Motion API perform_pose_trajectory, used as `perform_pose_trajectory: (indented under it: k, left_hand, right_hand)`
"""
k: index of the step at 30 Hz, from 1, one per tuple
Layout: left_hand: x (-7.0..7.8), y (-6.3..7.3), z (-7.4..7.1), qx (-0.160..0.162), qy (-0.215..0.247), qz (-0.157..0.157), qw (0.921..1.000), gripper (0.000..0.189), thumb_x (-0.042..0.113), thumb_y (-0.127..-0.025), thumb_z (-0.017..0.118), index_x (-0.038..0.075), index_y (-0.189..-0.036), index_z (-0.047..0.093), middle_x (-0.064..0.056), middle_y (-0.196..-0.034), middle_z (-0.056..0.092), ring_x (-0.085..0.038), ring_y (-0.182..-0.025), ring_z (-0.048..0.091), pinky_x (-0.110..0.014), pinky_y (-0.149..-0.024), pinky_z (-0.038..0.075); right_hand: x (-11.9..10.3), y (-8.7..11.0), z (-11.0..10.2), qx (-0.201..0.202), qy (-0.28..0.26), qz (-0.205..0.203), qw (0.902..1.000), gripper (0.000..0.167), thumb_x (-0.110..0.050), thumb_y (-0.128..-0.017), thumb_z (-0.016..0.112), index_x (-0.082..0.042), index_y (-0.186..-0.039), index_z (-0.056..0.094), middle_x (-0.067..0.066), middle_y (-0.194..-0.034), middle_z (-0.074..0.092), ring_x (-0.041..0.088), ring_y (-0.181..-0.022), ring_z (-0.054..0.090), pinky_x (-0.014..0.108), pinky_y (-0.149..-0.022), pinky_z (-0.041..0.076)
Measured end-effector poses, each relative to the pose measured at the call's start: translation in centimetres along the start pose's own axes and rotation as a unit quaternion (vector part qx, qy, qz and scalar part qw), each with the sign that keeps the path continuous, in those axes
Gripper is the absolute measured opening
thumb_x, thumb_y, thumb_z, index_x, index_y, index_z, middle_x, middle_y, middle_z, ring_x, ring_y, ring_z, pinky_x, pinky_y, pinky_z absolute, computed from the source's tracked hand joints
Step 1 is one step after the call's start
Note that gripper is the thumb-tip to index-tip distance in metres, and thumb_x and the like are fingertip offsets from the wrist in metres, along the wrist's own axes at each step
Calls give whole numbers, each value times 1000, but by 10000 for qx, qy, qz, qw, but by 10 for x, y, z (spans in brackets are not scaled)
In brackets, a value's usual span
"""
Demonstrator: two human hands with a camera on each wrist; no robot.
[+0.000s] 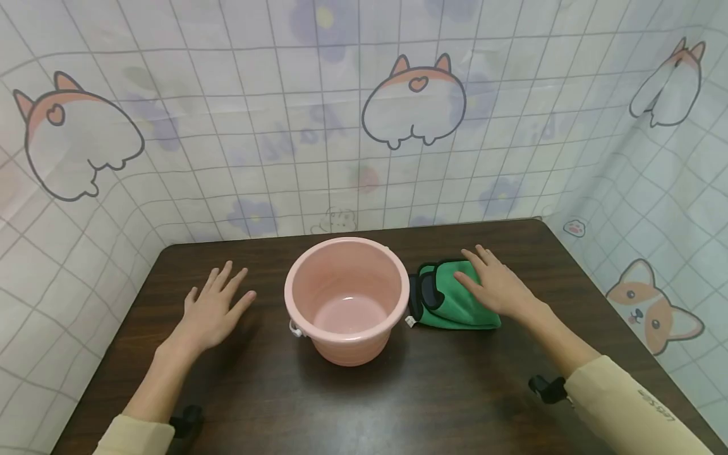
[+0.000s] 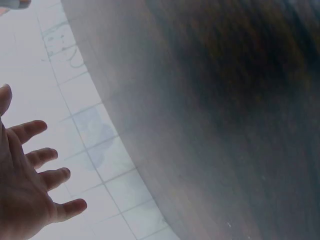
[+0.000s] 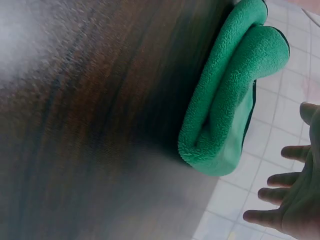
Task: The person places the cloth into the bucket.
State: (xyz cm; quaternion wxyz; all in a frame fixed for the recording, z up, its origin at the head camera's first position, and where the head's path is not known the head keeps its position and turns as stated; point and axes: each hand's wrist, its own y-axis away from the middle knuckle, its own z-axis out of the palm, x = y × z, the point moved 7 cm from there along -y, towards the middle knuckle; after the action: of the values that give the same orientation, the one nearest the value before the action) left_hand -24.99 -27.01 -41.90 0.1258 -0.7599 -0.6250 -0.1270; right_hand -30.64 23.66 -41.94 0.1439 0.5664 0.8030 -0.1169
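A pink plastic bucket stands upright on the dark wooden table, and its inside shows nothing in it. Against its right side lies a folded green cloth with black edging and a small white tag; the right wrist view shows the fuzzy folds of this cloth. My left hand hovers left of the bucket, fingers spread, holding nothing. Over the right part of the cloth is my right hand, its fingers extended and spread, with nothing in its grasp.
The dark table has its back edge along a wall covering printed with a grid and cartoon dogs. A white handle joint sticks out at the bucket's left side. Black straps show at both wrists.
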Motion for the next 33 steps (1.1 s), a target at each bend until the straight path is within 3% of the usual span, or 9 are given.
perform_pose_trajectory:
  k: [11, 17, 22, 27, 33]
  left_hand:
    - [20, 2, 2, 366, 124, 323, 9987, 66, 52, -110, 39, 8, -159, 36, -28, -164, 19, -50, -149, 18, -80, -106, 15]
    - [31, 2, 2, 603, 501, 511, 9956, 62, 48, -110, 40, 7, -156, 41, -26, -162, 27, -52, -144, 27, -80, -101, 23]
    - [41, 5, -2, 767, 1093, 692, 9886, 57, 43, -111, 41, 4, -153, 46, -25, -157, 34, -54, -139, 34, -76, -103, 29]
    - [49, 8, -6, 982, 1539, 784, 9801, 52, 39, -111, 45, 3, -148, 52, -20, -150, 44, -45, -136, 43, -66, -106, 36]
    - [60, 10, -6, 1125, 1975, 783, 9707, 48, 37, -111, 46, 3, -143, 56, -16, -142, 52, -39, -132, 48, -62, -104, 39]
  right_hand:
    - [0, 7, 2, 177, -381, -35, 9991, 68, -46, -110, 45, 1, -157, 34, 33, -161, 22, 53, -145, 25, 68, -111, 28]
    - [1, 14, 3, 254, -526, -110, 9982, 63, -39, -109, 49, 6, -151, 41, 36, -157, 28, 54, -143, 29, 67, -111, 29]
    - [2, 19, 3, 295, -695, -122, 9971, 59, -35, -109, 52, 8, -149, 44, 38, -154, 31, 55, -141, 31, 68, -110, 30]
    - [5, 23, 5, 311, -760, -123, 9965, 57, -33, -109, 54, 8, -147, 46, 40, -151, 36, 56, -139, 33, 69, -109, 32]
    - [7, 24, 6, 356, -834, -120, 9958, 56, -31, -108, 55, 11, -145, 47, 37, -145, 45, 53, -136, 40, 66, -108, 35]
